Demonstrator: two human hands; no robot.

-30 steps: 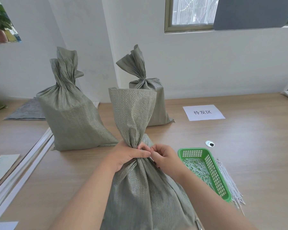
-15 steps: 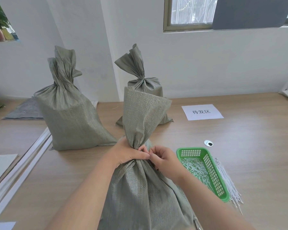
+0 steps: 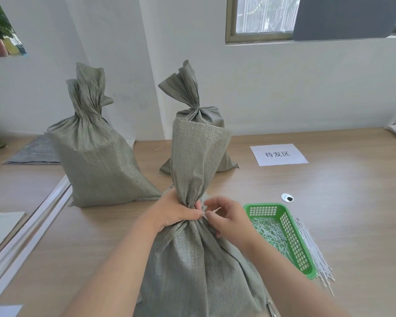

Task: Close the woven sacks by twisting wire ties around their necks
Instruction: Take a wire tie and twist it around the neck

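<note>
At the near edge, centre: the near sack [image 3: 192, 266] stands upright on the table [image 3: 329, 202]. Its body bulges, the neck is gathered, and the loose mouth flares above the grip.
Handling: the woven cloth looks soft but springy and a little slick, so it would likely unfurl if released. The filling seems heavy enough to keep the sack standing. The best hold is the pinched neck, tight above the bulge.
Left hand [image 3: 176, 211]: wrapped round the neck from the left, clenching the gathers.
Right hand [image 3: 229, 223]: just right of the neck, fingers curled with the tips by the left thumb. A pale sliver shows there, too small to name, so whether this hand grips anything cannot be told.
Near right: a green basket [image 3: 290, 236] holds white ties [image 3: 268, 232], with loose ties [image 3: 313, 255] beside it.
Far left: the left sack [image 3: 96, 156] stands upright, its neck gathered.
Far centre: the far sack [image 3: 192, 97] has a cinched neck and is partly hidden.
Far right: a paper label [image 3: 278, 154] lies flat.
</note>
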